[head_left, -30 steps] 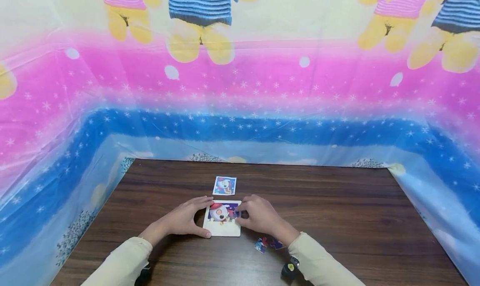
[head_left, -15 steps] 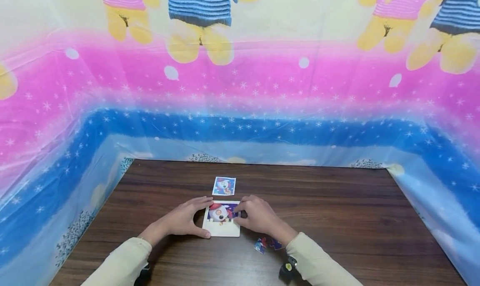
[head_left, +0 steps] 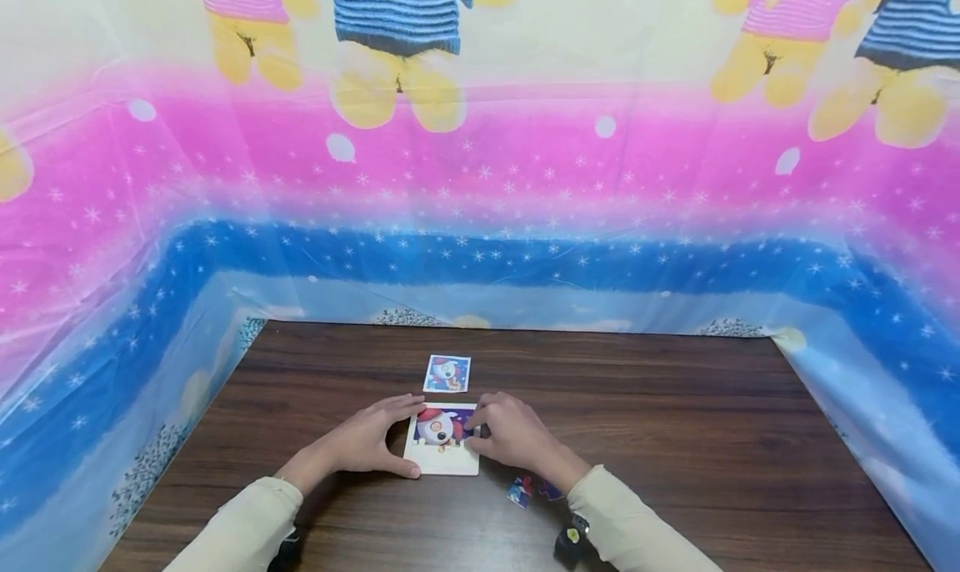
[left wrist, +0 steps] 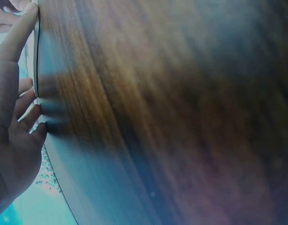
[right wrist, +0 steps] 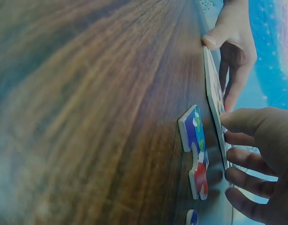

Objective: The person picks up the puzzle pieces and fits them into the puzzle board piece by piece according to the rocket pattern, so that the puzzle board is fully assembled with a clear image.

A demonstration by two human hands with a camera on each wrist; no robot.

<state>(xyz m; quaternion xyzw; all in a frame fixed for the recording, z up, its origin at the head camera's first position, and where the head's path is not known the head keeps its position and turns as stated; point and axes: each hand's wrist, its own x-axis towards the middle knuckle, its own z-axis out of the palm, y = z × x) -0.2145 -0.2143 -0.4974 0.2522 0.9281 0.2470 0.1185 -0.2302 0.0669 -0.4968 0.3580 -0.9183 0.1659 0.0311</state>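
The white, square puzzle board (head_left: 444, 464), its far half filled with picture, lay on the dark-brown wooden table (head_left: 675, 413). From my end, I saw the left hand (head_left: 366, 435) clasp its left side between thumb and fingers; the right hand (head_left: 514, 430) touched its right side, pinching or not, I couldn't tell. Loose blue-and-red jigsaw pieces (head_left: 519, 492) lay nearer the camera, a small printed card (head_left: 447, 373) just beyond the board.

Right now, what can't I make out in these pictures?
Head view: whether the right hand pinches a piece; the hand itself hides that.
Head view: fine details of the card, too small.
Right wrist view: most of the lowest piece, cut off by the bottom edge.
Left wrist view: the picture on the board, blocked by the left hand and a nearly edge-on angle.
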